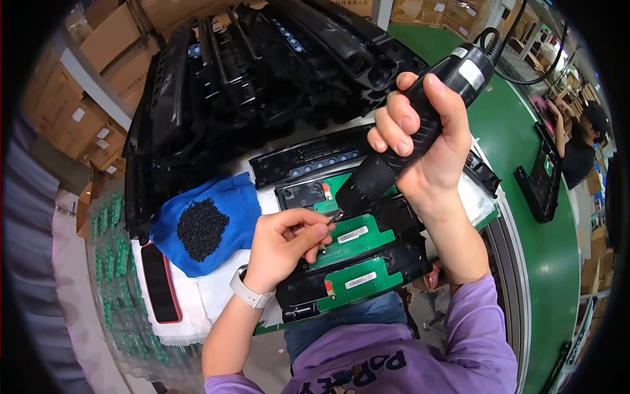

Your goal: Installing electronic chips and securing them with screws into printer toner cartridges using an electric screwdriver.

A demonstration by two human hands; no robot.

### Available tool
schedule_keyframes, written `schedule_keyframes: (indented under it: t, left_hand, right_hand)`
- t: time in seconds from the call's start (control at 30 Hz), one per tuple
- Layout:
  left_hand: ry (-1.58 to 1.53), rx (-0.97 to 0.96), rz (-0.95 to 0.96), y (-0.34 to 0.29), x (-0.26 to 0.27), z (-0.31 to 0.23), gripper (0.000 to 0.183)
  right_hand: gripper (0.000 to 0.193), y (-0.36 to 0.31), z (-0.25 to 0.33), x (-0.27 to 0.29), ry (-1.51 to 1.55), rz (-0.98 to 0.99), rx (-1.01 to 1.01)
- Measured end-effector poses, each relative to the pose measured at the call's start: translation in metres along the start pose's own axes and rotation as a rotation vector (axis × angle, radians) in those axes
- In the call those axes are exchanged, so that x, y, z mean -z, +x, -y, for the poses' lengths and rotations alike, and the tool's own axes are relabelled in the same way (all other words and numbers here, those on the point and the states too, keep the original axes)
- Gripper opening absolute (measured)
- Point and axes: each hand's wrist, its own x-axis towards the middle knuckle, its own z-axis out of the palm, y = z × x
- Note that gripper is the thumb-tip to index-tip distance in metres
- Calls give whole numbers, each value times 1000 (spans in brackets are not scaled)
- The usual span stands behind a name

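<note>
My right hand (430, 128) is wrapped round a black electric screwdriver (394, 154), its nose slanting down to the left over the green circuit boards. Close under that nose, my left hand (292, 240) is closed in a pinch at the short metal bit (336, 217); whether a screw sits between the fingertips is too small to tell. Below lie black plastic housings, each with a green circuit board (354, 240) bearing a white label. The nearest circuit board (359, 284) is by my body, with a small red-and-white part at its left end.
A heap of small black screws (203, 230) lies on a blue cloth (246, 197) at the left. Beside it is a red-edged phone (161, 282). Black housings (262, 72) are piled behind. Bagged circuit boards (118, 282) sit far left. A green conveyor (548, 262) runs right, with another person (581, 144) beyond.
</note>
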Motion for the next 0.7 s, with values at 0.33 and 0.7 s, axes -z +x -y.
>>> schedule_keyframes:
  t: [0.33, 0.7]
  left_hand:
    - [60, -81, -332, 10, 14, -2, 21]
    - [-151, -47, -360, 19, 28, 7, 16]
  right_hand:
    - [38, 0, 2, 27, -57, 321, -52]
    - [33, -4, 13, 40, -488, 160, 49]
